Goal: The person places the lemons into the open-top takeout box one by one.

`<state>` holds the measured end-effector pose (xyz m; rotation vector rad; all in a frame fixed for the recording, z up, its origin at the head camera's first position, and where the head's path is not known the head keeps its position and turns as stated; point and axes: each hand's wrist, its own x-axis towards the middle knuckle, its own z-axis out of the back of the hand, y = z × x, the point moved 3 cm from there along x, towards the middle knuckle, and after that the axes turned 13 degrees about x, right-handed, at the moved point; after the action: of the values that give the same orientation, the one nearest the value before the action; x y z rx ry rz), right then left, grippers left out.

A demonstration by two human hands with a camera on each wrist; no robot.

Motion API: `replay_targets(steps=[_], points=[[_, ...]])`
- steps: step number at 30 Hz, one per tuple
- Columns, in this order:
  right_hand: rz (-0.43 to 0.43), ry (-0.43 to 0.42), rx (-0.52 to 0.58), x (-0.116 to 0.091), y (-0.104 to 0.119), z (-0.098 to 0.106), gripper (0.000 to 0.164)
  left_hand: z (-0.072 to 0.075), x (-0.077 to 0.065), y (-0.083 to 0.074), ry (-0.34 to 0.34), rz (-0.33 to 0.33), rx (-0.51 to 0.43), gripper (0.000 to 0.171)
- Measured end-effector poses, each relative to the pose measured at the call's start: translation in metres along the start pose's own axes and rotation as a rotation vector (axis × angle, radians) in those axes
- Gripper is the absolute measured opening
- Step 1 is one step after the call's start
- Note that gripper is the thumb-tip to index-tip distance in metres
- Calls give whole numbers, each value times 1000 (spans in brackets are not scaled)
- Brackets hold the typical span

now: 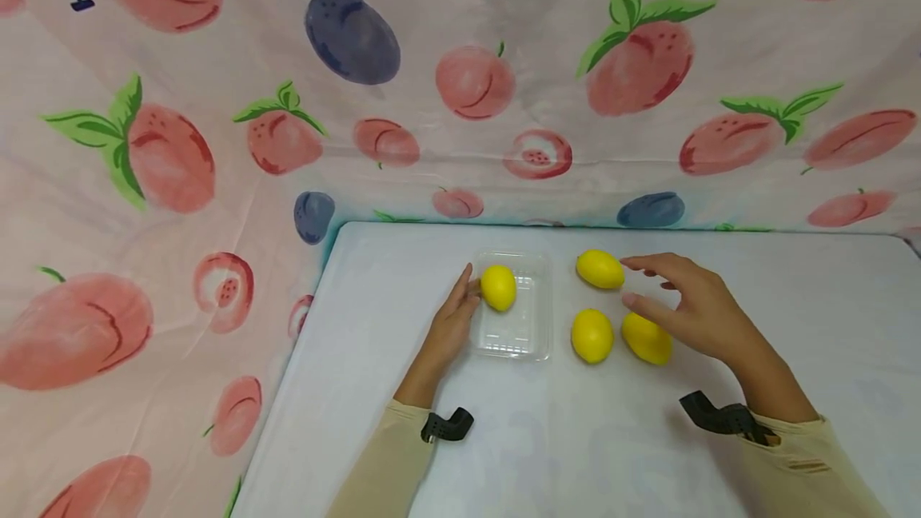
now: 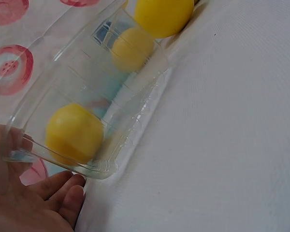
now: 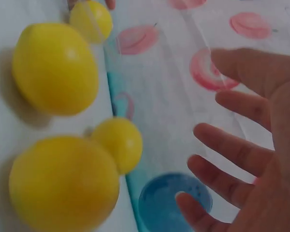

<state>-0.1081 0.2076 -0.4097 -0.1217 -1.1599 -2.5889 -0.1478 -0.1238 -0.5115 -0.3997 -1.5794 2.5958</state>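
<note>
A clear plastic container (image 1: 532, 326) stands on the white table with one lemon (image 1: 499, 288) inside. At its left side, my left hand (image 1: 451, 320) holds the rim; part of the hand shows through the clear wall in the left wrist view. My right hand (image 1: 701, 306) hovers over the lemons to the right of the container, fingers spread and nothing between them. Three lemons lie there: a far lemon (image 1: 600, 269) by my fingertips, a near lemon (image 1: 592, 336), and another lemon (image 1: 645, 340) partly covered by my right hand.
White cloth covers the table (image 1: 827, 302). A fruit-print curtain (image 1: 403, 174) hangs along its back edge and left side. Each wrist carries a black strap mount, the left mount (image 1: 448, 425) and the right mount (image 1: 723, 416).
</note>
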Motion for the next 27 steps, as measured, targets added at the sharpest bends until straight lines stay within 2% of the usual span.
replay_targets(steps=[6,12,19,27], points=[[-71,174,68,-17,-22,5,67,0,0,2,-9,-5,4,57],[-152,289,148,-25,-39,6,78,0,0,3,-9,-3,-10,57],[-171,364,190,-28,-58,1,84,-1,1,3,-9,-2,-6,57],[-150,360,104,-35,-70,-6,90,0,0,2,-14,-8,-5,57]])
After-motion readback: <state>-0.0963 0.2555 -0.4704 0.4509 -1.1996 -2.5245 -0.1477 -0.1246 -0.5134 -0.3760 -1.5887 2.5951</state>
